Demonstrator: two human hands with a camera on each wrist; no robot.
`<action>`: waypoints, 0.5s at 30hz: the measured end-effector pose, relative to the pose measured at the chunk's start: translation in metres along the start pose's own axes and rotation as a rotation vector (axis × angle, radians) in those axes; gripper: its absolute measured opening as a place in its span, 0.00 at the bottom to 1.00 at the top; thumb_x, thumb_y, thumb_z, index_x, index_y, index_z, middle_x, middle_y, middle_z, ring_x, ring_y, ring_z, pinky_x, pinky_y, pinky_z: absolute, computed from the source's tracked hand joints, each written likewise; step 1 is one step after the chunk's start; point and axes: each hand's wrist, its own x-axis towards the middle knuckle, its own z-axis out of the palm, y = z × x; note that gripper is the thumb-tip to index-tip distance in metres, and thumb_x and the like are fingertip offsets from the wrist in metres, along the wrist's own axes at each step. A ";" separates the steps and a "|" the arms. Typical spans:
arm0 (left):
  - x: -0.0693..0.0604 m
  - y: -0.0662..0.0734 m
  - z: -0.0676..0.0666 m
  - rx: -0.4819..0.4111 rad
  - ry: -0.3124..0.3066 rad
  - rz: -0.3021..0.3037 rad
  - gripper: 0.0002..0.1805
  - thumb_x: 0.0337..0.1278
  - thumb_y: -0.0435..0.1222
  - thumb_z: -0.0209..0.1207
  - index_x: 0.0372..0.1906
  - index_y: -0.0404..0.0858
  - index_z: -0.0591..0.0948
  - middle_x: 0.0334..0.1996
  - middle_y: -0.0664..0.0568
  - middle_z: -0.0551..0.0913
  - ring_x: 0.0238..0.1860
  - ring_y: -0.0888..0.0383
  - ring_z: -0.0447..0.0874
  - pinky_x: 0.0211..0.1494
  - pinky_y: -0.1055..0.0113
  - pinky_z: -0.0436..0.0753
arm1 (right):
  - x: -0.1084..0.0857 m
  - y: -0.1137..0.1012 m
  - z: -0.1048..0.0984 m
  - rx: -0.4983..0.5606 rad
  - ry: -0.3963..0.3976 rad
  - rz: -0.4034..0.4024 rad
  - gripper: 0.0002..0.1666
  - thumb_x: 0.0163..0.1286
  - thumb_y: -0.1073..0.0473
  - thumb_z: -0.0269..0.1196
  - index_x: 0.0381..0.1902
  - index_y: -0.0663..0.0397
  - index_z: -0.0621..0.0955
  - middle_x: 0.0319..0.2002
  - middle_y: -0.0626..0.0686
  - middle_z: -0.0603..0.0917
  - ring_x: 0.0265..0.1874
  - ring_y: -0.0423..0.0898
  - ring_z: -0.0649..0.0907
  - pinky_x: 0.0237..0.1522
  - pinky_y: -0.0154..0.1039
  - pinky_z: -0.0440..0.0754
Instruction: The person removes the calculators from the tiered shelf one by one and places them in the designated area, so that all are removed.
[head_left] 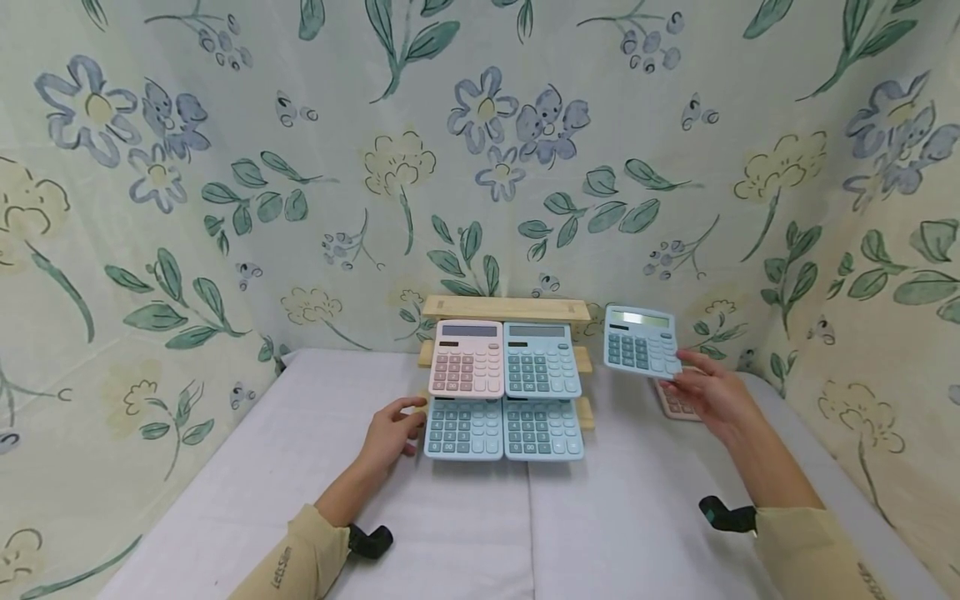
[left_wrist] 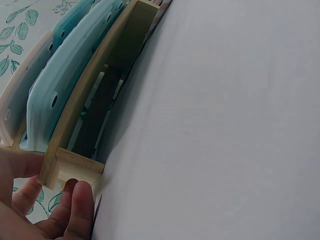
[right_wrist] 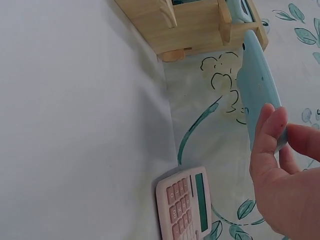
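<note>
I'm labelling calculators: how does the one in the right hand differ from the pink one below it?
The held calculator is blue; the lower calculator is pink. The held calculator is raised in the right hand; the lower calculator rests on the table. Both have a display and keys.

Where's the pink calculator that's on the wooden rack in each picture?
Head: pink calculator near the middle, upper left of the four on the wooden rack.
Left wrist: at the left edge, upper half, seen from behind its tilted side.
Right wrist: not in it; the pink one at the bottom is another calculator.
Shared landmark: the wooden rack.
</note>
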 end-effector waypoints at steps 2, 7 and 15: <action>0.000 0.000 0.000 0.000 0.001 0.001 0.19 0.65 0.41 0.60 0.60 0.47 0.81 0.44 0.45 0.84 0.35 0.53 0.79 0.29 0.65 0.83 | 0.001 0.004 -0.002 -0.003 -0.001 0.008 0.41 0.75 0.67 0.56 0.80 0.55 0.53 0.49 0.45 0.81 0.45 0.44 0.87 0.49 0.35 0.85; 0.000 -0.001 0.000 0.001 0.002 0.005 0.19 0.65 0.41 0.60 0.60 0.46 0.81 0.44 0.45 0.85 0.35 0.54 0.79 0.29 0.65 0.83 | 0.004 0.015 -0.002 -0.015 0.010 0.042 0.42 0.75 0.68 0.56 0.80 0.56 0.52 0.46 0.43 0.84 0.45 0.46 0.87 0.48 0.35 0.85; -0.001 0.000 0.001 0.007 -0.002 0.003 0.19 0.65 0.41 0.60 0.60 0.46 0.81 0.45 0.45 0.85 0.36 0.54 0.79 0.29 0.66 0.83 | 0.008 0.034 0.002 -0.016 0.054 0.109 0.39 0.75 0.69 0.55 0.80 0.55 0.55 0.42 0.43 0.85 0.42 0.44 0.88 0.48 0.33 0.85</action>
